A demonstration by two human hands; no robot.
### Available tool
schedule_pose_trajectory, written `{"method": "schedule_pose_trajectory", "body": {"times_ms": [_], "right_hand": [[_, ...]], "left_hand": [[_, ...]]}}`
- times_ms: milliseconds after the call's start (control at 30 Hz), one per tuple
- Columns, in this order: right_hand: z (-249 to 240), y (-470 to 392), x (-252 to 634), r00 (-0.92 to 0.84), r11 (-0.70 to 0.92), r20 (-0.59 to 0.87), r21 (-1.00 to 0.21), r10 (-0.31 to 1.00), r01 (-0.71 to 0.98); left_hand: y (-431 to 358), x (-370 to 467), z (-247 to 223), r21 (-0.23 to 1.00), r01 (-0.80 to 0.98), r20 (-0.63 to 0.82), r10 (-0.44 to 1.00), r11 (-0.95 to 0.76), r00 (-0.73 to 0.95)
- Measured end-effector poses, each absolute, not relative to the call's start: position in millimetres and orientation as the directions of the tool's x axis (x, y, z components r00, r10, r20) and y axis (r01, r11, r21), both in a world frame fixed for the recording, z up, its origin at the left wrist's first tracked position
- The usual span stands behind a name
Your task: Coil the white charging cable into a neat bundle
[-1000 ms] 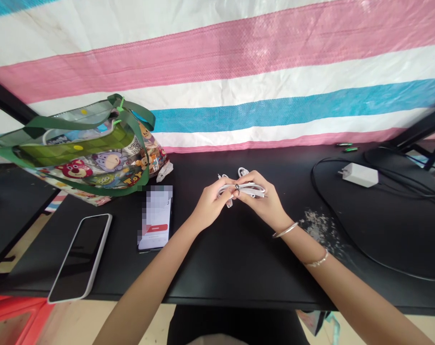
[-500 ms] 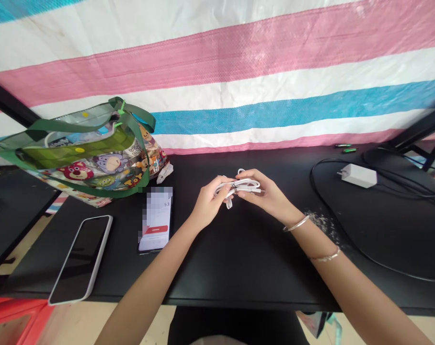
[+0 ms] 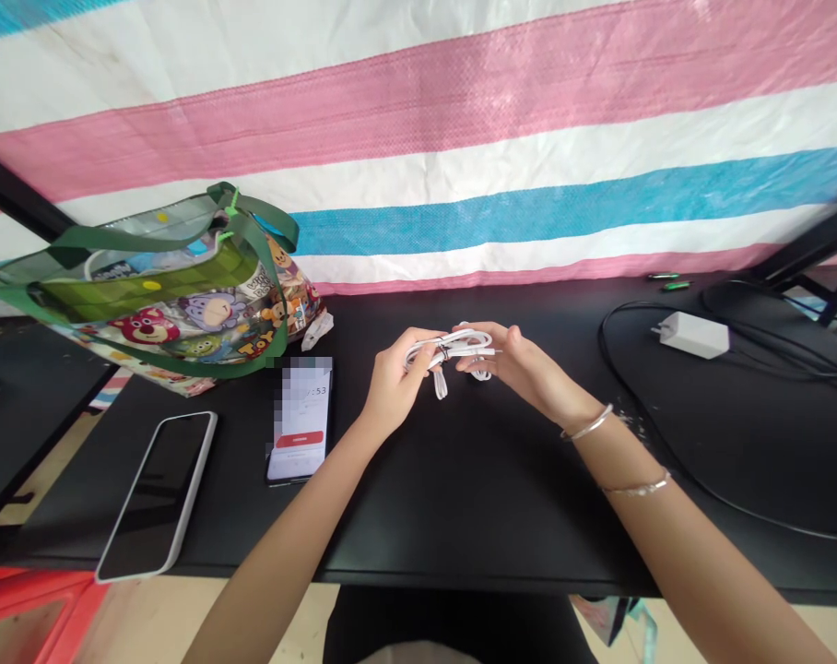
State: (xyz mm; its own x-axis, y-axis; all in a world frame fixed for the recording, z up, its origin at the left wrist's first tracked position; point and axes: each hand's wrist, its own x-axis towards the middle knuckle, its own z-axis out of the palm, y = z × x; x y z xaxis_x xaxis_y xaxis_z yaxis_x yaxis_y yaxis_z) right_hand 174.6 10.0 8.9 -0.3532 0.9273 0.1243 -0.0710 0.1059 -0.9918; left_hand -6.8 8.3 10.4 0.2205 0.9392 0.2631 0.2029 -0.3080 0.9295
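A coiled white cable (image 3: 470,343), bound at its middle with a thin dark tie, is held above the black table. My left hand (image 3: 399,373) pinches the coil's left side between thumb and fingers. At the coil's right end is my right hand (image 3: 519,364), its fingers spread behind and below the cable and its thumb raised off it. Small white loops hang below the coil, one near the tie and one by my right fingers.
A phone with a lit screen (image 3: 300,420) and a white-cased phone (image 3: 159,498) lie left on the black table (image 3: 460,516). Behind them stands a cartoon bag (image 3: 204,314). To the right are a white charger (image 3: 695,335), black cables (image 3: 674,470) and small green items (image 3: 676,286).
My right hand has loosened its pinch, with its fingers now spread, and shifted slightly right. The coil has moved slightly left in my left hand, and a small loop now hangs at its right.
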Motion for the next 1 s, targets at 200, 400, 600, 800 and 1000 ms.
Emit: {"method": "schedule_pose_trajectory", "body": {"times_ms": [200, 400, 600, 800, 1000], "right_hand": [[11.1, 10.7, 171.3, -0.256, 0.099, 0.113, -0.993, 0.96, -0.067], [9.3, 12.6, 173.5, -0.195, 0.154, 0.155, -0.988, 0.969, -0.02], [6.8, 13.1, 173.6, -0.176, 0.159, 0.16, -0.987, 0.971, -0.02], [7.3, 13.6, 173.0, -0.159, 0.166, 0.163, -0.986, 0.974, 0.009], [8.7, 12.3, 171.2, -0.138, 0.144, 0.147, -0.989, 0.979, -0.027]], "left_hand": [[6.2, -5.3, 11.4, 0.912, 0.228, 0.285, 0.927, -0.34, 0.242], [6.7, -6.0, 12.0, 0.93, 0.191, 0.265, 0.933, -0.314, 0.244], [8.3, -6.1, 9.3, 0.956, 0.129, 0.227, 0.941, -0.265, 0.253], [8.7, -5.7, 8.7, 0.967, 0.098, 0.206, 0.945, -0.237, 0.253], [8.4, -6.0, 10.9, 0.971, 0.083, 0.194, 0.944, -0.223, 0.268]]}}
